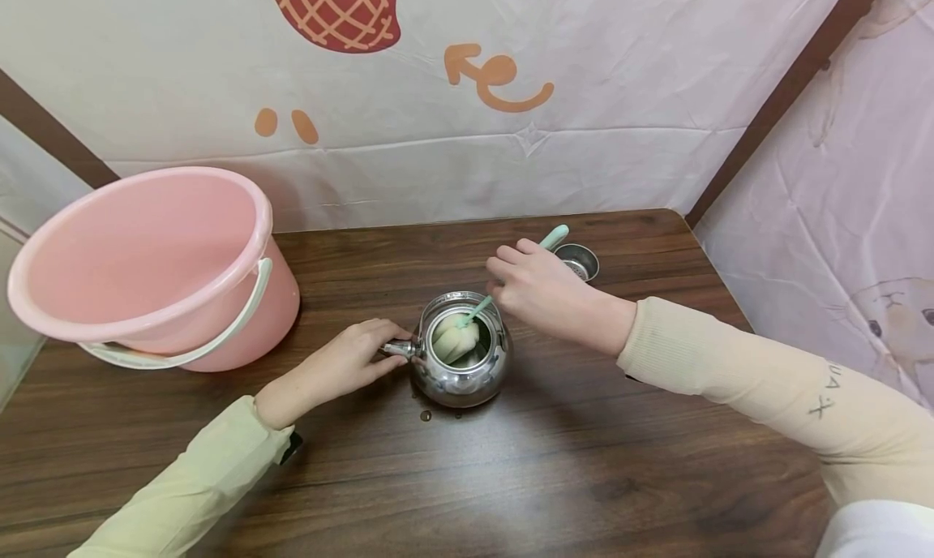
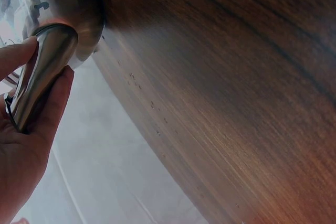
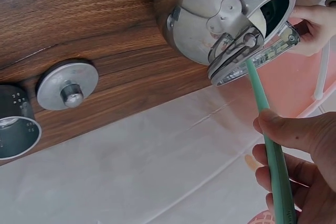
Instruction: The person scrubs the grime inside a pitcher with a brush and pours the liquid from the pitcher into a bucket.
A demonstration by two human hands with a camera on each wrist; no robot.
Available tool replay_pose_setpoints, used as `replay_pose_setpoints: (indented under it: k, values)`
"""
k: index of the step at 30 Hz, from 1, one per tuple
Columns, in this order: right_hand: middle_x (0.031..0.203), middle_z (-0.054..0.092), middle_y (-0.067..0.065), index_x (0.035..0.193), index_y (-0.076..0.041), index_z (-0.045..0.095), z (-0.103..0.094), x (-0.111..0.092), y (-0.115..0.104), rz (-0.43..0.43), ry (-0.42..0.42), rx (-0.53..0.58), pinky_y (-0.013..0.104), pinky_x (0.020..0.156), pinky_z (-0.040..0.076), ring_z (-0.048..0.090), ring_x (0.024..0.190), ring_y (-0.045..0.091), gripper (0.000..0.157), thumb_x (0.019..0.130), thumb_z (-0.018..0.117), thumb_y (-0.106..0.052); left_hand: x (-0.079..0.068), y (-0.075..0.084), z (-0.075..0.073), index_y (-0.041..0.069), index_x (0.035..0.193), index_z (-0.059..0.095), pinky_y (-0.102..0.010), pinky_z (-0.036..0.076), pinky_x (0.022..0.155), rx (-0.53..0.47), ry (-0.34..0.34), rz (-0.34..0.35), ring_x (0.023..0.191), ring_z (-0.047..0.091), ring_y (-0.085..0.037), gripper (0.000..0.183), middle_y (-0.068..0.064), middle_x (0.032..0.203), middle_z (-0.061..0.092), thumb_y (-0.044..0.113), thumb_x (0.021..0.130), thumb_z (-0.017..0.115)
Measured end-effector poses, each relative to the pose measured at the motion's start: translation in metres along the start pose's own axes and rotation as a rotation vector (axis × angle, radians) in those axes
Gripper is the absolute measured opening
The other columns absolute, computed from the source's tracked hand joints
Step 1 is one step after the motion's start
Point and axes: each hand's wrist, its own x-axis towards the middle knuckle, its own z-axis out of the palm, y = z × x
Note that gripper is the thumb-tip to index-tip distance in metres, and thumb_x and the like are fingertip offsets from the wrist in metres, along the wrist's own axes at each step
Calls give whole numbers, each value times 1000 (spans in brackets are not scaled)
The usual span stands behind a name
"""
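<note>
A shiny metal kettle (image 1: 458,389) stands uncovered on the wooden table, its opening facing up. At its left side my left hand (image 1: 350,357) grips the short spout (image 2: 44,72) between thumb and fingers. My right hand (image 1: 543,289) holds the green handle (image 3: 273,166) of a sponge brush, thumb on one side and fingers curled round the other. The brush's pale sponge head (image 1: 454,344) is down inside the kettle, its lower part hidden by the wall. The kettle's folding handle (image 3: 233,56) leans toward the far side of the rim.
A large pink bucket (image 1: 288,298) with a white handle stands at the left. Behind my right hand lie a perforated metal strainer cup (image 1: 579,259) and a round knobbed lid (image 3: 60,83). Water drops (image 1: 426,416) dot the table before the kettle. A printed cloth wall (image 1: 598,169) borders the back edge.
</note>
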Motion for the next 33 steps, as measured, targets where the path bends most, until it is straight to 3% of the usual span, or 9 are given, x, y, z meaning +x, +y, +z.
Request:
replay_pose_setpoints:
  k: [22, 33]
  values:
    - [72, 50, 2, 75, -11, 69, -5, 3, -9, -21, -17, -9, 29, 59, 34, 45, 68, 21, 5, 78, 66, -9, 0, 1, -1, 0, 99, 62, -37, 51, 77, -12, -26, -24, 90, 60, -22, 23, -9, 95, 63, 8, 79, 70]
    - [72, 49, 2, 77, -12, 71, -9, 1, -14, -36, -10, -18, 29, 59, 34, 45, 68, 21, 11, 78, 63, -4, 0, 1, -1, 0, 100, 62, -36, 51, 78, -19, -39, -36, 90, 60, -21, 23, -8, 95, 63, 9, 80, 69]
